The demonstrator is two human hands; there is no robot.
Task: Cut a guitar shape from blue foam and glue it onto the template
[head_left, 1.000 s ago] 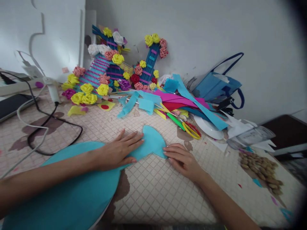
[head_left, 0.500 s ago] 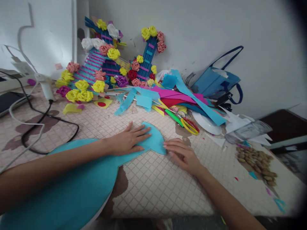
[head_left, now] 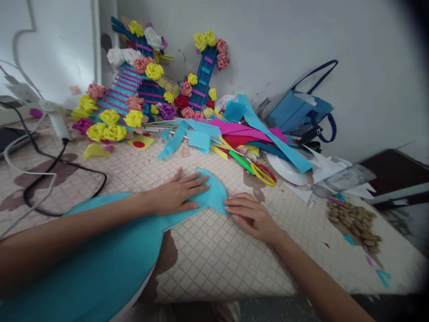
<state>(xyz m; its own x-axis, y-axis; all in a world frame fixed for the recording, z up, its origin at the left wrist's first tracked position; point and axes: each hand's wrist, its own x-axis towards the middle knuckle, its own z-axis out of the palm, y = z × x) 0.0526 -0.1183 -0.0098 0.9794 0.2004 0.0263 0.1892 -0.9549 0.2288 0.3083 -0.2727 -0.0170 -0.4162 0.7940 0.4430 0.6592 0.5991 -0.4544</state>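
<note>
A large turquoise cutout [head_left: 110,264], rounded with a narrow neck and a smaller curved head, lies on the table and runs off the lower left. A white layer shows along its lower edge. My left hand [head_left: 174,196] lies flat on the neck and head of the cutout, fingers stretched toward the right. At the head's right edge, my right hand [head_left: 253,215] touches the border with its fingertips. Those fingers are loosely bent, the thumb lower and apart from them. Whether the edge is between them cannot be made out.
Guitar-shaped pieces with paper flowers [head_left: 117,96] lean at the back. Paper strips [head_left: 248,129], yellow-handled scissors [head_left: 263,174], a blue bag [head_left: 298,112], a clear tumbler [head_left: 348,179] and peanuts [head_left: 355,223] lie to the right. A glue gun [head_left: 58,123] and cables are at left.
The view has shifted slightly, so the scene sits a little further left. Both hands keep almost the same place on the cutout.
</note>
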